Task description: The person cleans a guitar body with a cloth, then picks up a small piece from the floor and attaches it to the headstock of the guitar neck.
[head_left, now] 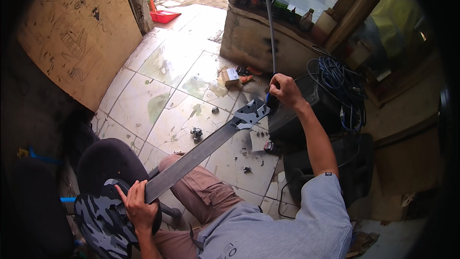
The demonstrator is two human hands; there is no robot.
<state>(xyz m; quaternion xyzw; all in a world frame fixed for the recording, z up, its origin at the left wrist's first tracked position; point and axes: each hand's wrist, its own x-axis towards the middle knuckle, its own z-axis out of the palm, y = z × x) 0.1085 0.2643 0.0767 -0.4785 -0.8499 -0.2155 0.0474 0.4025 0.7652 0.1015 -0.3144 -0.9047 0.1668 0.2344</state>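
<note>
An electric guitar with a black, grey and white camouflage finish slants across my lap. Its body (103,225) is at lower left, its long dark neck (196,156) runs up and right, and its headstock (250,113) carries no tuning pegs. My left hand (140,208) is closed round the guitar where the neck meets the body. Just beyond the headstock, my right hand (286,91) is closed on a small blue tool (270,98), mostly hidden by the fingers. A grey hose (272,33) comes down from above to that hand.
Small metal parts (196,133) lie scattered on the tiled floor (143,96). A dark stool (112,163) stands under the guitar body. To the right are black cases (330,163) with coiled cables (338,79). A small cardboard box (230,76) and a red dustpan (164,16) are farther off.
</note>
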